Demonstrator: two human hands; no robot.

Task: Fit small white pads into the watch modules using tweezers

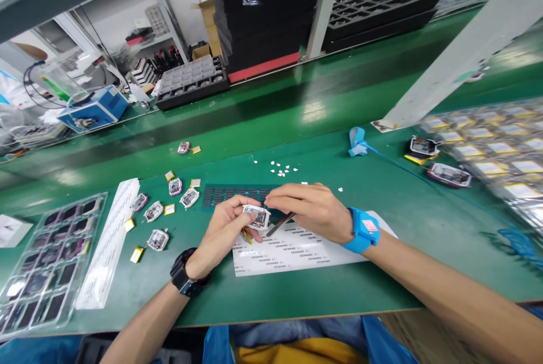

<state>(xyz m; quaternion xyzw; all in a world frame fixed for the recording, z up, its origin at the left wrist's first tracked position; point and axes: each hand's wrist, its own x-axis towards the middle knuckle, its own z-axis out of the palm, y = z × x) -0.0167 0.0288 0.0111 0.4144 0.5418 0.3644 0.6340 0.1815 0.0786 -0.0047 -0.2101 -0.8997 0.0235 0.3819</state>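
Observation:
My left hand (223, 231) holds a small white watch-shaped electronic module (257, 216) with its circuit side up, a yellow battery tab hanging below it. My right hand (309, 210) pinches dark tweezers (280, 224) whose tip touches the module's right edge. Both hands hover over a white sheet of printed labels (297, 251) on the green bench. My left wrist carries a black watch; my right wrist wears a blue strap with a cord.
Several similar modules with yellow batteries (158, 238) lie to the left. A clear tray of dark parts (46, 262) and a white strip (108, 242) sit far left. A dark pad sheet (231, 194), white scraps (282, 170), battery trays (496, 149), black stacked trays (267, 13).

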